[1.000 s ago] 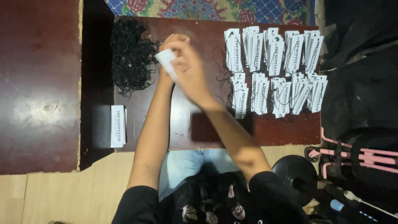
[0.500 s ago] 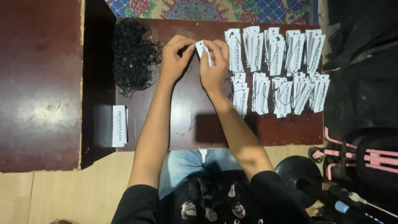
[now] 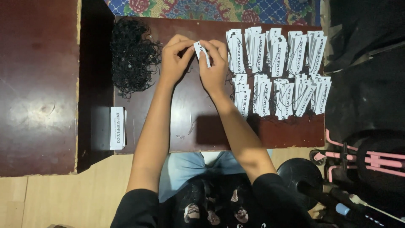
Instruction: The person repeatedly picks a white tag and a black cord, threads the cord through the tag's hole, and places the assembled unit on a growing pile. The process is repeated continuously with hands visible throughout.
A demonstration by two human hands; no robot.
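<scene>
Both sets of fingertips pinch one white paper hang tag (image 3: 202, 52), held above the dark wooden table (image 3: 185, 122) between the heap of black string loops (image 3: 133, 57) and the rows of strung tags (image 3: 278, 69). The left hand (image 3: 175, 61) grips its upper end, the right hand (image 3: 214, 67) its long edge. It looks light, thin and easily creased (best held by the edges near the hole). Half a second ago the hands sat slightly further right; a small tag stack (image 3: 117, 127) lies unmoved.
</scene>
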